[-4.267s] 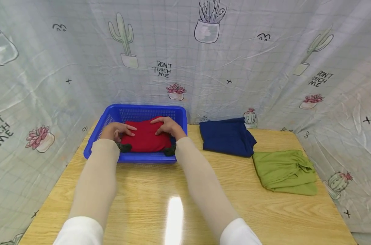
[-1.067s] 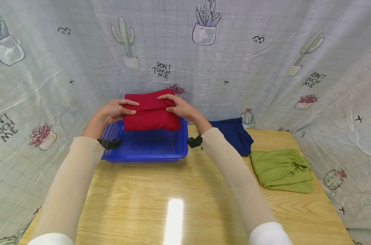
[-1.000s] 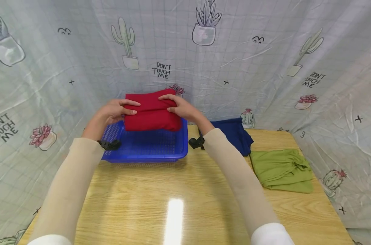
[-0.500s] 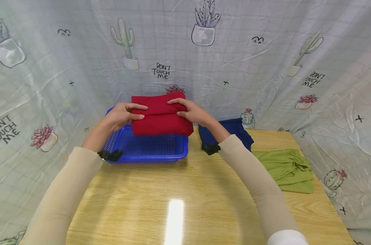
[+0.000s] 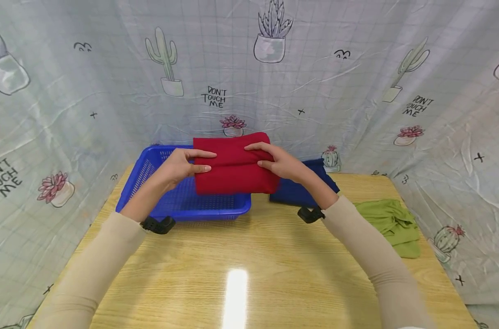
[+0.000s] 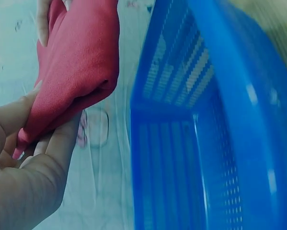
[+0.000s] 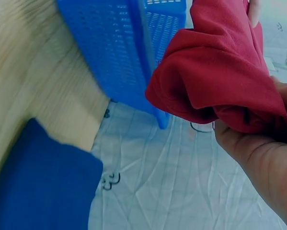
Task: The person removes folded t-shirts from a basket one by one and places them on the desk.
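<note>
A folded red cloth hangs in the air, partly over the right side of the blue plastic basket. My left hand grips its left end, thumb on the near face and fingers wrapped round to the other side. At the opposite end, my right hand pinches the cloth between thumb and fingers. In the left wrist view the red cloth shows its folded layers above the palm. The right wrist view has the cloth's rolled, bulging end near the basket wall.
A folded navy cloth lies on the wooden table right of the basket, partly behind the right forearm. Farther right is a crumpled olive-green cloth, partly covered by the sleeve. A printed curtain encloses the table's back and sides.
Both hands lifted the red cloth out of the basket, then carried it rightward and slightly nearer. Inside the basket, the blue floor now shows where the cloth lay.
</note>
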A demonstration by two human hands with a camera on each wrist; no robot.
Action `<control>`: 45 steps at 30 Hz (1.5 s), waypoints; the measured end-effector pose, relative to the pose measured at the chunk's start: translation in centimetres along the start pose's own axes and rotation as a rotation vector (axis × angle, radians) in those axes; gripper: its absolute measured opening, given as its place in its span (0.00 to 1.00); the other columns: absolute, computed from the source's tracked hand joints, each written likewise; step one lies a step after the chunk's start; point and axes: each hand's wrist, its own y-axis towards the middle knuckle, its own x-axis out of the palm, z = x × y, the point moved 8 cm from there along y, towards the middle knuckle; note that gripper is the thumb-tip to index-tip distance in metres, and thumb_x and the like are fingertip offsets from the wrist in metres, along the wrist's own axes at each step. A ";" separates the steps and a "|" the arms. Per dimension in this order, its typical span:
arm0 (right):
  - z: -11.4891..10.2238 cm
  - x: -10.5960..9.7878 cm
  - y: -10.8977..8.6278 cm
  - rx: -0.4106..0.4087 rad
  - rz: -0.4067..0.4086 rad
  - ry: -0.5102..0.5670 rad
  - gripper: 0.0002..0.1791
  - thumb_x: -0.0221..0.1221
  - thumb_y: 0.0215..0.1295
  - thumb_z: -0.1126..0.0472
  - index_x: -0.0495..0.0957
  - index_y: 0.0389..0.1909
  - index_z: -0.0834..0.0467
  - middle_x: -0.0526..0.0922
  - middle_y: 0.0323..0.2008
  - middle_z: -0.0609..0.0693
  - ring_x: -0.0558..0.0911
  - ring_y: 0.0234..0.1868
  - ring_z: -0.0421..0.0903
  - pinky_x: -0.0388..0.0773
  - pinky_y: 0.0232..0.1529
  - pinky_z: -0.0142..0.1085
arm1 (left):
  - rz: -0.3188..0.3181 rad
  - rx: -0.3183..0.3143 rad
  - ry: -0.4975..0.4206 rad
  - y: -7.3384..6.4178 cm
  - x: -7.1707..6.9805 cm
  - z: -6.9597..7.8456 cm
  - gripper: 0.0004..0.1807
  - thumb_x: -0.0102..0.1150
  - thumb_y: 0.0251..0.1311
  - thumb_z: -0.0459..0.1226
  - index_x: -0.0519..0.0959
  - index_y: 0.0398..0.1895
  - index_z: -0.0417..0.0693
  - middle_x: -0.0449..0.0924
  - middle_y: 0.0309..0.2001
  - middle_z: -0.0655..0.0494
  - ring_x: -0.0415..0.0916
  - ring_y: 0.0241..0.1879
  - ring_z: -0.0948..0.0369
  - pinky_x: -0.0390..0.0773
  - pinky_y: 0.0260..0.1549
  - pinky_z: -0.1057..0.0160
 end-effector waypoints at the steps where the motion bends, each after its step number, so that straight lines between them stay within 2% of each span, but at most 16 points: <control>1: 0.0 -0.2 -0.6 -0.006 0.004 -0.013 0.27 0.54 0.75 0.69 0.70 0.72 0.47 0.70 0.68 0.50 0.72 0.63 0.48 0.75 0.57 0.46 | -0.003 0.011 0.002 -0.1 0.5 0.2 0.27 0.72 0.59 0.31 0.81 0.64 0.50 0.64 0.73 0.49 0.70 0.43 0.59 0.77 0.31 0.66; 7: 0.3 -0.9 -4.2 -0.025 0.025 -0.085 0.28 0.55 0.75 0.69 0.71 0.72 0.48 0.72 0.67 0.51 0.73 0.62 0.49 0.75 0.56 0.46 | -0.030 0.076 0.012 -1.1 3.6 0.7 0.26 0.73 0.58 0.31 0.84 0.61 0.51 0.69 0.69 0.49 0.67 0.41 0.58 0.71 0.27 0.68; 10: 0.7 -1.2 -6.2 0.000 0.054 -0.120 0.28 0.56 0.74 0.69 0.71 0.71 0.46 0.73 0.66 0.51 0.74 0.62 0.49 0.76 0.53 0.46 | -0.041 0.101 0.026 -1.6 5.4 0.9 0.24 0.73 0.58 0.31 0.85 0.60 0.52 0.72 0.67 0.49 0.67 0.34 0.59 0.69 0.26 0.68; 14: 1.6 -1.9 -8.7 0.027 0.107 -0.164 0.28 0.58 0.74 0.67 0.72 0.70 0.42 0.73 0.65 0.50 0.75 0.61 0.49 0.77 0.50 0.46 | -0.067 0.129 0.027 -2.1 7.8 1.3 0.23 0.72 0.59 0.31 0.85 0.59 0.54 0.74 0.65 0.49 0.70 0.24 0.62 0.70 0.25 0.69; 17: 2.4 -2.6 -10.3 0.029 0.155 -0.177 0.28 0.60 0.72 0.67 0.74 0.69 0.43 0.74 0.65 0.50 0.75 0.60 0.50 0.78 0.49 0.46 | -0.090 0.151 0.010 -2.1 9.4 1.7 0.23 0.72 0.59 0.31 0.85 0.58 0.53 0.75 0.63 0.48 0.78 0.28 0.61 0.75 0.28 0.69; 19: 3.0 -3.0 -11.3 0.028 0.182 -0.181 0.27 0.61 0.72 0.67 0.75 0.69 0.45 0.75 0.64 0.51 0.75 0.59 0.50 0.78 0.48 0.44 | -0.109 0.179 0.012 -2.0 10.6 2.0 0.22 0.71 0.60 0.30 0.85 0.58 0.52 0.76 0.62 0.48 0.78 0.27 0.62 0.73 0.26 0.70; 21: 3.7 -3.2 -12.3 0.037 0.205 -0.171 0.27 0.61 0.71 0.67 0.75 0.68 0.46 0.76 0.63 0.52 0.76 0.58 0.50 0.79 0.47 0.42 | -0.123 0.210 0.025 -1.9 11.7 2.1 0.22 0.71 0.60 0.30 0.85 0.58 0.52 0.77 0.60 0.48 0.73 0.23 0.64 0.69 0.23 0.70; 24: 4.7 -3.5 -13.8 0.063 0.224 -0.140 0.26 0.61 0.72 0.67 0.76 0.68 0.47 0.77 0.62 0.53 0.78 0.54 0.50 0.80 0.44 0.38 | -0.143 0.251 0.055 -1.7 13.3 2.3 0.22 0.70 0.61 0.31 0.86 0.58 0.53 0.79 0.55 0.49 0.58 0.17 0.65 0.58 0.18 0.69; 26: 5.2 -3.6 -14.7 0.081 0.235 -0.112 0.25 0.61 0.72 0.66 0.76 0.68 0.47 0.77 0.62 0.53 0.80 0.51 0.49 0.80 0.42 0.36 | -0.154 0.267 0.067 -1.6 14.2 2.3 0.22 0.70 0.61 0.31 0.86 0.58 0.54 0.81 0.52 0.51 0.53 0.16 0.65 0.56 0.17 0.69; 30: 6.1 -3.8 -16.3 0.118 0.253 -0.091 0.25 0.60 0.73 0.64 0.75 0.68 0.46 0.76 0.63 0.53 0.81 0.48 0.48 0.81 0.38 0.36 | -0.171 0.305 0.090 -1.5 15.8 2.3 0.22 0.70 0.61 0.30 0.85 0.58 0.54 0.83 0.45 0.52 0.52 0.16 0.65 0.55 0.17 0.69; 35: 6.5 -4.4 -17.9 0.154 0.277 -0.110 0.25 0.60 0.73 0.63 0.75 0.69 0.47 0.76 0.64 0.54 0.81 0.50 0.49 0.81 0.40 0.35 | -0.192 0.320 0.066 -1.4 17.5 2.2 0.22 0.69 0.61 0.29 0.85 0.59 0.54 0.81 0.50 0.50 0.51 0.16 0.64 0.53 0.16 0.68; 37: 6.7 -4.6 -18.5 0.175 0.284 -0.119 0.25 0.61 0.73 0.63 0.75 0.68 0.47 0.76 0.64 0.54 0.81 0.51 0.50 0.81 0.41 0.35 | -0.201 0.325 0.056 -1.3 18.3 2.1 0.23 0.68 0.62 0.28 0.85 0.60 0.53 0.79 0.56 0.50 0.58 0.17 0.64 0.55 0.16 0.68; 42: 7.5 -4.9 -19.9 0.216 0.288 -0.127 0.26 0.61 0.73 0.62 0.74 0.70 0.47 0.74 0.67 0.56 0.79 0.55 0.52 0.79 0.42 0.34 | -0.212 0.335 0.047 -1.0 20.1 1.9 0.24 0.67 0.62 0.26 0.84 0.61 0.51 0.78 0.63 0.48 0.74 0.26 0.65 0.62 0.20 0.70; 45: 8.2 -5.0 -20.6 0.227 0.291 -0.123 0.26 0.60 0.74 0.62 0.73 0.71 0.48 0.73 0.68 0.57 0.79 0.55 0.53 0.79 0.41 0.34 | -0.212 0.345 0.043 -0.8 21.0 1.8 0.24 0.66 0.62 0.25 0.83 0.61 0.49 0.78 0.63 0.47 0.69 0.22 0.64 0.61 0.20 0.70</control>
